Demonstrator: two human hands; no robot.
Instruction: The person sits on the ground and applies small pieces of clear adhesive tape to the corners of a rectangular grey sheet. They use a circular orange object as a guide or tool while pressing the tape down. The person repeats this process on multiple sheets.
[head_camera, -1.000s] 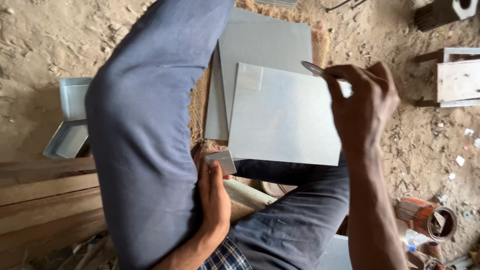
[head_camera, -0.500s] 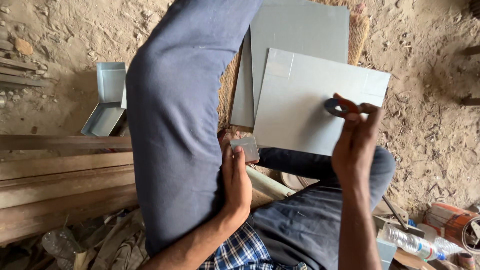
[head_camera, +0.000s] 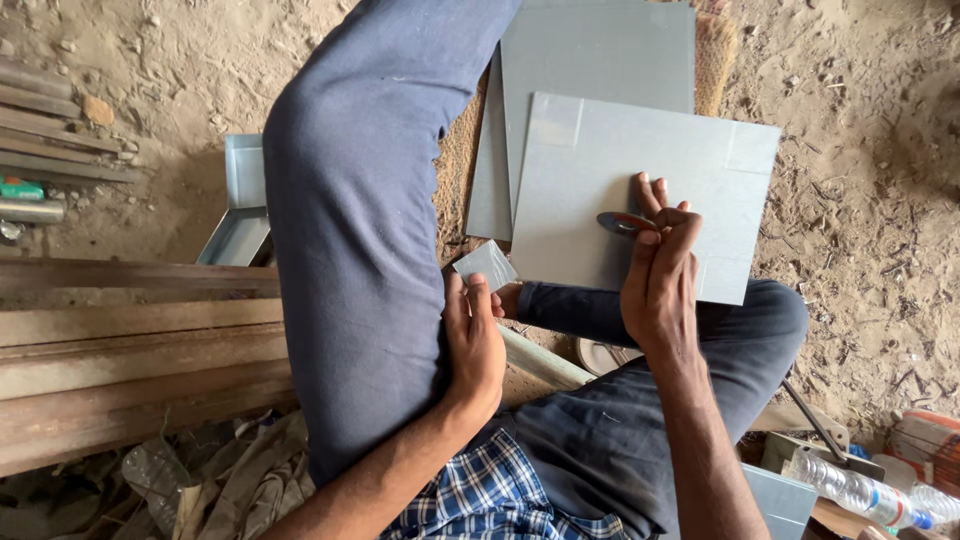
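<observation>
**Right hand pinches a thin tool on the sheet**

The right hand (head_camera: 662, 275) grips a thin metal tool (head_camera: 622, 222), fingers closed round it, its tip on the grey metal sheet (head_camera: 600, 165) lying beneath. Down-left of that grip, the left hand (head_camera: 474, 338) pinches a small grey offcut (head_camera: 486, 266) against the raised knee (head_camera: 350, 200).

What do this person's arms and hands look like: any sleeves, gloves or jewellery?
Both forearms are bare, no sleeves reaching them. The left hand and right hand wear no gloves; no rings, watch or bands are visible.
</observation>
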